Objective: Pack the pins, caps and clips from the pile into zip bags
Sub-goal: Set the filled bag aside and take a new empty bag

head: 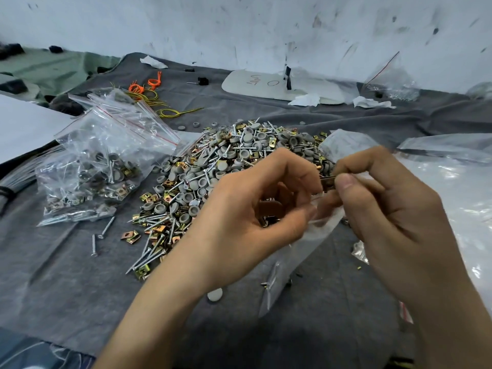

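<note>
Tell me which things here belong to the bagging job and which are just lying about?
Job: parts pile; clips in the left hand; zip bag being filled; filled bags.
Lying about: orange and yellow wires; crumpled tissue; white board.

Place: makeshift small-parts packing workshop; my own station.

Wall [239,22]: whitewashed, scuffed, streaked with dark marks, directly behind my work surface.

Surface: creased grey cloth [66,275] spread flat; a green sheet [53,67] lies beyond it at the far left.

Stock before me: one loose pile [213,166] of screw-like pins [107,226], grey caps [214,294] and brass-coloured clips [130,235], heaped straight on the cloth.

Packed goods: clear zip bags [101,161] with red seal lines, holding the same mix, to my left.

Sundries near the wall: orange wire loops [143,85], yellow-green wire [170,111], crumpled tissue [306,99], a white board [266,83] with handwriting.
</note>
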`<state>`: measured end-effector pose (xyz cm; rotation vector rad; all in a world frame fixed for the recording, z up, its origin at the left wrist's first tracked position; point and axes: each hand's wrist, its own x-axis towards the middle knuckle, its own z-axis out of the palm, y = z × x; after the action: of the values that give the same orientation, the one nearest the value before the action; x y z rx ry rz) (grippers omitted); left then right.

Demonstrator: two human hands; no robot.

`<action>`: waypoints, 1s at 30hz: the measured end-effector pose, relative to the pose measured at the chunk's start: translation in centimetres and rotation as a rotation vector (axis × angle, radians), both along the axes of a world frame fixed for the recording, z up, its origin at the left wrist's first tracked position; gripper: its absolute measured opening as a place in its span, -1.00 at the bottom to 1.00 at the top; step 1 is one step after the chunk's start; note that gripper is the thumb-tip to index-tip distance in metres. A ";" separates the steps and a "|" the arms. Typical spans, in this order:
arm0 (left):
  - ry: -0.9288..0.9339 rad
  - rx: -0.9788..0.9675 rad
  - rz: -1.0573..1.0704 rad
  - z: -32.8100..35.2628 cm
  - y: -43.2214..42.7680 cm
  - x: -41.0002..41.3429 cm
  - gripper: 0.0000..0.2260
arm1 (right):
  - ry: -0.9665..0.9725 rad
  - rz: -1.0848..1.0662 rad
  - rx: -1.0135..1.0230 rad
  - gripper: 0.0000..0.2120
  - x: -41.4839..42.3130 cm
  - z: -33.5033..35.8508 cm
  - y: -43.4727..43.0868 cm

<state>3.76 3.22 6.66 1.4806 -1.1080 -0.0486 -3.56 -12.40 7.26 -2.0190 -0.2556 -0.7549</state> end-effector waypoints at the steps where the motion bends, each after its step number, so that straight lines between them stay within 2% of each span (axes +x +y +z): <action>1: -0.010 -0.003 0.009 0.0 0.0 0.0 -0.83 | 0.015 -0.059 -0.037 -0.90 -0.1 0.0 -0.1; 4: -0.033 0.027 0.019 0.3 0.2 -0.1 -0.88 | 0.021 -0.228 -0.130 -0.90 0.0 -0.2 -0.3; 7: -0.231 0.172 0.097 0.5 0.4 0.0 -0.86 | -0.048 -0.313 -0.150 -0.88 0.0 0.0 -0.3; 9: -0.289 0.214 0.136 0.5 0.4 0.1 -0.88 | -0.074 -0.311 -0.117 -0.89 -0.2 0.3 -0.6; 12: -0.236 0.186 0.103 0.4 0.5 0.1 -0.88 | -0.049 -0.265 -0.121 -0.87 -0.5 0.6 -1.0; 15: -0.276 0.185 0.101 0.3 0.4 0.2 -0.88 | 0.018 -0.180 -0.132 -0.84 -1.2 1.0 -1.3; 22: -0.303 0.162 0.075 0.1 0.0 -0.1 -0.89 | 0.175 -0.150 -0.300 -0.92 -2.6 1.9 -1.5; 24: -0.305 0.150 0.060 0.1 -0.1 -0.2 -0.89 | 0.176 -0.133 -0.269 -0.87 -3.0 2.0 -1.6; 26: -0.308 0.139 0.052 0.0 -0.1 -0.2 -0.88 | 0.156 -0.120 -0.152 -0.75 -3.0 2.2 -2.2; 28: -0.297 0.131 0.044 0.0 -0.2 -0.2 -0.89 | 0.127 -0.161 -0.123 -0.63 -2.8 2.0 -2.9; 30: -0.274 0.124 0.037 -0.1 -0.3 -0.2 -0.90 | 0.105 -0.228 -0.122 -0.61 -2.6 1.7 -2.7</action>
<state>3.54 2.95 6.53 1.6530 -1.3163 0.1164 -6.18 -15.09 8.99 -2.2209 -0.0101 -0.7866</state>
